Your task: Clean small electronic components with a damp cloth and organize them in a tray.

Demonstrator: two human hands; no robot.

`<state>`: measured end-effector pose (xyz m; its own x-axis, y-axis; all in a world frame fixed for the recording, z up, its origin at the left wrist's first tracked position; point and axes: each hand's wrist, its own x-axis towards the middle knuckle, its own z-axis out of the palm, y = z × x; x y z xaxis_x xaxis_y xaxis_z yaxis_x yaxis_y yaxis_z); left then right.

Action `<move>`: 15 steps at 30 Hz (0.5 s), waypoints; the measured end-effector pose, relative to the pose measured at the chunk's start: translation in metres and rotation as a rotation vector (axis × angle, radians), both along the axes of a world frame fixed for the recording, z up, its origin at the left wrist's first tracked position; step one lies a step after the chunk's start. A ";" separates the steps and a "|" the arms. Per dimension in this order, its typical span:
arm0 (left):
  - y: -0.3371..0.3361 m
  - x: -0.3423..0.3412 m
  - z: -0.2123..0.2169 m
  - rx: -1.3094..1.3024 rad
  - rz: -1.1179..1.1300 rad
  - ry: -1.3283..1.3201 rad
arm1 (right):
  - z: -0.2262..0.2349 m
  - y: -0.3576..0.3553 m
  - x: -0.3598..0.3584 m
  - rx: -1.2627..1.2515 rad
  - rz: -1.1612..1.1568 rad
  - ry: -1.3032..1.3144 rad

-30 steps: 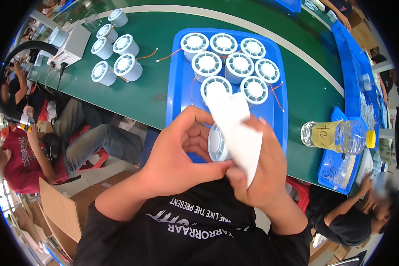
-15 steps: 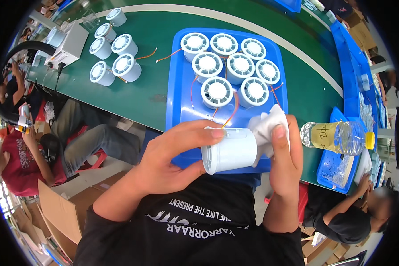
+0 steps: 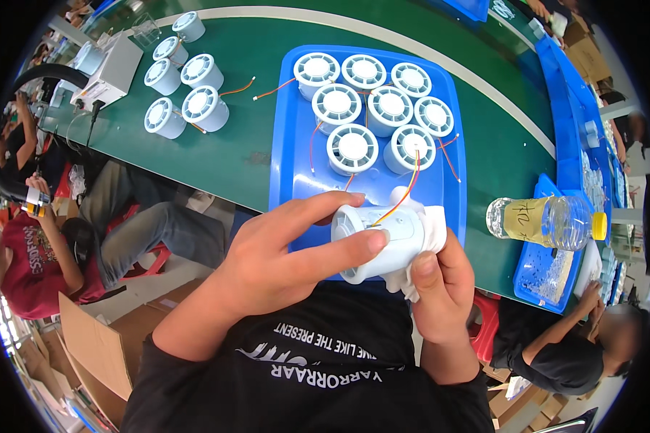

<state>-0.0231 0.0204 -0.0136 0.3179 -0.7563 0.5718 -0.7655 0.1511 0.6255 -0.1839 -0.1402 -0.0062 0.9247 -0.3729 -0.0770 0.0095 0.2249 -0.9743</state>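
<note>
My left hand [image 3: 271, 249] grips a white cylindrical fan unit [image 3: 404, 229], its fingers lying across the side and the thumb side hidden beneath. The unit lies sideways just above the near edge of a blue tray [image 3: 287, 180]. Red and yellow wires rise from its side, ending in a small white plug. A white cloth [image 3: 433, 225] is pinched in my right hand [image 3: 440, 285] and pressed around the unit's right end. Beyond my hands, several similar fan units [image 3: 352, 148] with slotted round tops stand upright in the tray, thin wires trailing from some.
More fan units [image 3: 204, 107] stand on the green table [image 3: 245, 137] at the left, near a white box [image 3: 115, 72]. A clear bottle with a yellow cap [image 3: 556, 222] lies right of the tray, by a smaller blue tray [image 3: 542, 281]. People sit on both sides.
The unit has been rolled so its wire side faces up, and the wires now stretch away from me. My right hand has moved left and down, bringing the cloth round the unit's end.
</note>
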 end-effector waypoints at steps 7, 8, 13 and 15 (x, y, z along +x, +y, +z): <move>-0.003 -0.013 0.025 0.149 -0.185 1.465 | -0.022 -0.002 -0.004 -0.745 -0.147 -0.167; -0.006 -0.011 0.022 0.158 -0.177 1.448 | -0.024 -0.003 -0.005 -0.887 -0.168 -0.181; -0.005 -0.016 0.017 0.204 -0.171 1.038 | -0.023 0.003 -0.007 -1.030 -0.210 -0.195; -0.004 -0.019 0.021 0.263 -0.052 0.376 | -0.007 0.011 -0.004 -0.240 -0.268 0.049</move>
